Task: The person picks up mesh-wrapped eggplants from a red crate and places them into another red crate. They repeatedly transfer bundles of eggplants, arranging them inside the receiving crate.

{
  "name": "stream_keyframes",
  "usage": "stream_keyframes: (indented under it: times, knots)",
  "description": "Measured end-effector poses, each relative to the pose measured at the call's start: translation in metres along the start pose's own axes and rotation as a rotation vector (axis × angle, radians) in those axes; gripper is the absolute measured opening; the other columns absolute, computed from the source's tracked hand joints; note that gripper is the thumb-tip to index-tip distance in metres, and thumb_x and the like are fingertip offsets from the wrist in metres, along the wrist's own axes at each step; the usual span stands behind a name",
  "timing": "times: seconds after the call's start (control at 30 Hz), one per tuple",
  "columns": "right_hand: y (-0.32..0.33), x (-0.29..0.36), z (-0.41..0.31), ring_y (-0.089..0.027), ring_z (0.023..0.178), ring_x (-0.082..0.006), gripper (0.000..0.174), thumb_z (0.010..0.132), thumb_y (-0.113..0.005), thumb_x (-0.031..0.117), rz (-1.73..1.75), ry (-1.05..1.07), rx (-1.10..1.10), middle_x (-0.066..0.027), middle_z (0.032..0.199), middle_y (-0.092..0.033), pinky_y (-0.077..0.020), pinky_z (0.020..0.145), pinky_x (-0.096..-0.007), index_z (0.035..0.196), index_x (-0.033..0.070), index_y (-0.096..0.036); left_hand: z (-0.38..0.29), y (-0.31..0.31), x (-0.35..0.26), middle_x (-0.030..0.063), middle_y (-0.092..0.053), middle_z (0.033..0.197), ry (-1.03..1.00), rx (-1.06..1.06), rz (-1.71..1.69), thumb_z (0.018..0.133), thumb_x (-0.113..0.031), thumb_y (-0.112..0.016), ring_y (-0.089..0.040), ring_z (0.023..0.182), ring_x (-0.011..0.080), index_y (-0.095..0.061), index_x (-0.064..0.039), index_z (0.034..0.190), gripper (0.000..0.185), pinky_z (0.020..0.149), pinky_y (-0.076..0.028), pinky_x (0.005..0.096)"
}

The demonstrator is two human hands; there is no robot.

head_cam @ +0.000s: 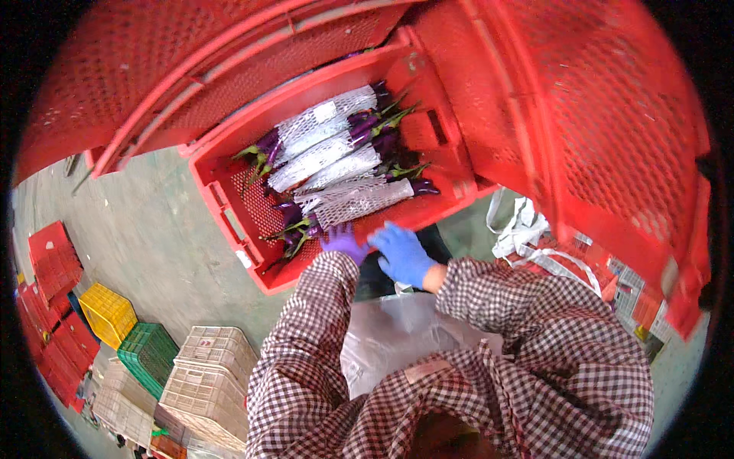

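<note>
A red plastic crate [213, 167] lies before me, holding several bundles of purple eggplants in white foam netting. The nearest netted bundle [367, 203] lies along the near side, with a dark eggplant end showing at the right. My left hand [345, 243], in a purple glove, reaches over the near rim. Its spread fingers are just below that bundle; whether they touch it is unclear. My right hand [403, 252], in a blue glove, hovers by the rim with fingers apart and holds nothing. Green stems [395, 120] stick out of the bundles.
Large red perforated crates rise at the far side [241, 86] and right [608, 126]. Yellow [108, 314], green [148, 356] and beige crates [209, 390] stand on the floor at left. White straps [519, 229] hang at right.
</note>
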State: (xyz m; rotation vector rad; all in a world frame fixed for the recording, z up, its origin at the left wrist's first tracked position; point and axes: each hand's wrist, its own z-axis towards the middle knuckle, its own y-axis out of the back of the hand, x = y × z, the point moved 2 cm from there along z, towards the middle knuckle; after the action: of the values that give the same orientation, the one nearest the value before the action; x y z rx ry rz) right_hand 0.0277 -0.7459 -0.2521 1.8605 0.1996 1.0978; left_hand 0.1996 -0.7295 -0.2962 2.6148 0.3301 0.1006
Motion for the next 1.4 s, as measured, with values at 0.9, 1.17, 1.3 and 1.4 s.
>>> stream_keyframes:
  times: [0.9,1.17,1.3,1.4]
  knots:
    - [-0.036,-0.206,-0.305,-0.058,0.111,-0.0371,0.051,0.080,-0.057,0.039,0.339,-0.807,0.215,-0.0213,0.120,-0.061,-0.0439,0.097,-0.0448,0.118,0.007,-0.063,0.062,-0.210,-0.016,0.0196,-0.058,0.126,-0.367,0.027,0.101,0.090,-0.041,-0.049,-0.058,0.113,0.0336,-0.056,-0.008,0.128,0.050,0.098,-0.045,0.0403]
    - [0.134,-0.211,-0.354,-0.061,0.099,-0.0363,0.031,0.085,-0.063,0.023,0.346,-0.695,-0.641,-0.0212,0.104,-0.064,-0.0475,0.089,-0.0432,0.107,0.002,-0.064,0.000,-0.063,-0.160,0.0232,-0.056,0.130,-0.719,-0.209,-0.575,0.087,-0.033,-0.064,-0.055,0.121,0.0316,-0.044,0.001,0.137,0.063,0.102,-0.042,0.0386]
    - [0.180,-0.289,-0.335,-0.058,0.102,-0.0386,0.036,0.085,-0.060,0.021,-0.009,-0.901,-0.560,-0.0223,0.111,-0.061,-0.0466,0.091,-0.0435,0.114,0.001,-0.061,-0.024,-0.047,-0.247,0.0226,-0.054,0.131,-0.730,-0.088,-0.622,0.086,-0.027,-0.068,-0.054,0.121,0.0311,-0.036,0.001,0.142,0.070,0.101,-0.043,0.0388]
    - [0.185,-0.342,-0.307,-0.059,0.102,-0.0377,0.059,0.080,-0.064,0.024,-0.344,-0.874,-0.442,-0.0243,0.111,-0.061,-0.0467,0.091,-0.0438,0.130,-0.003,-0.047,-0.013,-0.051,-0.314,0.0206,-0.053,0.131,-0.729,0.005,-0.771,0.086,-0.023,-0.070,-0.055,0.116,0.0291,-0.031,-0.001,0.145,0.075,0.097,-0.045,0.0390]
